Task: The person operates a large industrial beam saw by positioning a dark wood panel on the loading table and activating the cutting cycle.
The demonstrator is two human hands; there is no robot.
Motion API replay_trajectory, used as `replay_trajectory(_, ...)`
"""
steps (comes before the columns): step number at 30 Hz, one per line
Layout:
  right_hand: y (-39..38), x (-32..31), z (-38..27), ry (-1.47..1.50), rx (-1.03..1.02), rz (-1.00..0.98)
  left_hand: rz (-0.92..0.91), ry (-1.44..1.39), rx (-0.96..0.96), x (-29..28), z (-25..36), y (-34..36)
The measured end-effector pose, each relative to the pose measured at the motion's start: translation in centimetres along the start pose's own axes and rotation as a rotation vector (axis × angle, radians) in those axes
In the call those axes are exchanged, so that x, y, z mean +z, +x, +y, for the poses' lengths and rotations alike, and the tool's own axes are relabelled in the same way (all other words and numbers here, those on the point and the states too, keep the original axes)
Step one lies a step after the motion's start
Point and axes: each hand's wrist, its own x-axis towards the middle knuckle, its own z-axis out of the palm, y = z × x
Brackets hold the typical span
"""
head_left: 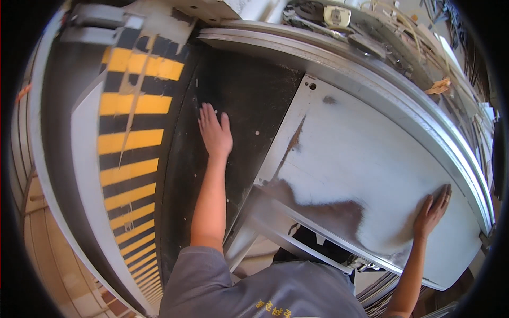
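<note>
My left hand (216,132) lies flat on a dark, worn machine bed (249,100) dotted with small pale spots. Its fingers stretch toward the far side, thumb apart, with nothing in them. Far to the right, my right hand (432,212) rests with extended fingers on a light metal table plate (339,143). The plate has brown worn patches along its near edge and a dark hole in its far left corner. Both palms face down and are hidden.
Yellow and black striped tape (132,138) runs down the left side of the bed. A long metal rail (339,55) bounds the far side. Beyond it lie a yellowish tape measure (337,17) and cluttered scraps. A metal frame (297,233) stands close to my body.
</note>
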Motion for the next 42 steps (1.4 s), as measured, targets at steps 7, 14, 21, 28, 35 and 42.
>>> replay_trajectory(7,0.0,-0.5,-0.5,-0.020,0.030,0.028,0.005,-0.133,0.147,-4.0,1.8,-8.1)
replay_trajectory(14,-1.0,-0.7,-0.6,-0.046,-0.012,0.010,-0.025,0.079,-0.175,0.1,-0.7,4.1)
replay_trajectory(21,-0.7,-0.3,-1.5,-0.027,0.014,-0.053,0.035,0.078,-0.028,-1.3,-4.5,7.4)
replay_trajectory(28,-1.5,-2.4,-1.3,0.012,0.042,-0.081,0.029,0.059,0.127,-6.3,-4.7,-11.7)
replay_trajectory(35,-0.8,-3.0,-2.0,0.005,0.054,-0.136,-0.182,0.102,-0.204,-18.8,-7.9,-42.8)
replay_trajectory(42,-2.4,-1.3,0.3,0.323,-0.109,0.057,-0.280,-0.114,-0.351,-23.8,0.1,-69.2)
